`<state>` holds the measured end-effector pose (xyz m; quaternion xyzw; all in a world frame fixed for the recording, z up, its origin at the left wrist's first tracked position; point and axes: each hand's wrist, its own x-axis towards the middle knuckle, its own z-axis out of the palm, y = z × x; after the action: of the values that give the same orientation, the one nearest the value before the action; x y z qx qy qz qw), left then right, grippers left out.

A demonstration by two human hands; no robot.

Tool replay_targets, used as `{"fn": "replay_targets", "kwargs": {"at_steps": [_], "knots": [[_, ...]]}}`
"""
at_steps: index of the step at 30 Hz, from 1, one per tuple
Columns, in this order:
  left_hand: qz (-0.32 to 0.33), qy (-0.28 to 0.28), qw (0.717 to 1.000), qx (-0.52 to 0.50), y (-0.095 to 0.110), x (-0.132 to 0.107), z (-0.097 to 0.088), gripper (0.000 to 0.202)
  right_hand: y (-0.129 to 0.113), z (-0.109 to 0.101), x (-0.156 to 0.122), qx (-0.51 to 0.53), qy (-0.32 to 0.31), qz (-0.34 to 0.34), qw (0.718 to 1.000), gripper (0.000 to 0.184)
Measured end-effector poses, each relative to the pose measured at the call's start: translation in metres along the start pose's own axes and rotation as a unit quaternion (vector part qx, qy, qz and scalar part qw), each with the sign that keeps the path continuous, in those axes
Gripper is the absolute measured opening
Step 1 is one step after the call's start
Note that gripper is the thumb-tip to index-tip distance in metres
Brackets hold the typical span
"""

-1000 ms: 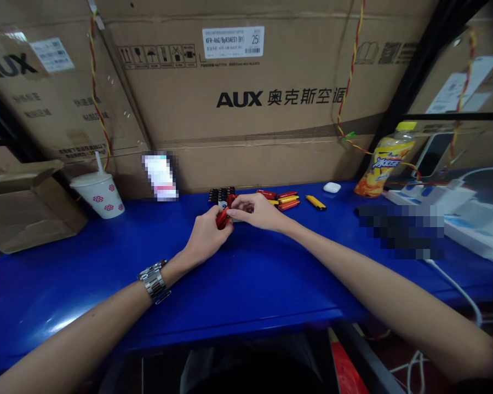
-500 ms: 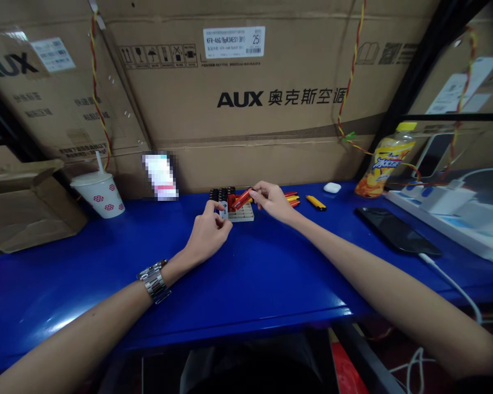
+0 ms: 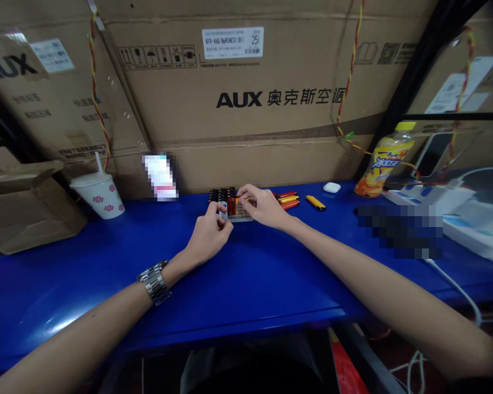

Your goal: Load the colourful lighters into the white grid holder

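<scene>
A pale, gridded lighter tray [image 3: 243, 220] stands near the back of the table, holding upright lighters with black tops [image 3: 222, 193] on its left side. My left hand [image 3: 208, 232] curls around the tray's left front corner, gripping it beside a whitish lighter [image 3: 223, 210]. Over the tray's right part, my right hand [image 3: 263, 207] pinches a lighter mostly hidden by its fingers. Just left of those fingertips a red lighter [image 3: 231, 206] stands in the tray. Several red and yellow lighters [image 3: 288, 200] lie to the right of this hand, and a yellow lighter [image 3: 315, 202] lies farther right.
Large cardboard boxes [image 3: 238, 126] back the blue table [image 3: 246, 284]. A paper cup [image 3: 101, 194], brown paper bag [image 3: 28, 208] and blurred lit screen [image 3: 160, 176] stand left. To the right are a white case [image 3: 332, 187], drink bottle [image 3: 384, 164], power strip [image 3: 472, 235] and cable [image 3: 456, 287].
My right hand has moved left and slightly down over the tray; the tilted red lighter it held no longer shows tilted in the fingers. My left hand stays at the tray's corner.
</scene>
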<state>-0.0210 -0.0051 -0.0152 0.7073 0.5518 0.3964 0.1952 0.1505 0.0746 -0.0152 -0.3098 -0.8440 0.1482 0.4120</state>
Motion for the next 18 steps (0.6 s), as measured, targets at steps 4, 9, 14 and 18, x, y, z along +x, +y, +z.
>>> {"fn": "replay_targets", "kwargs": {"at_steps": [4,9,14,18], "knots": [[-0.002,-0.005,1.0,0.003,0.001,0.0,0.0,0.018,0.011,-0.029,0.006,-0.119,-0.042,0.018,0.992,0.019],[-0.001,-0.016,1.0,0.007,0.002,-0.001,-0.001,0.016,0.034,-0.091,0.003,-0.276,-0.198,0.104,0.935,0.019],[0.009,-0.018,1.0,0.014,0.001,-0.001,-0.001,0.014,0.059,-0.114,-0.005,-0.332,-0.271,0.192,0.883,0.039],[0.016,-0.022,0.999,0.016,0.001,-0.001,-0.001,0.013,0.061,-0.105,-0.004,-0.336,-0.298,0.221,0.866,0.04]]}}
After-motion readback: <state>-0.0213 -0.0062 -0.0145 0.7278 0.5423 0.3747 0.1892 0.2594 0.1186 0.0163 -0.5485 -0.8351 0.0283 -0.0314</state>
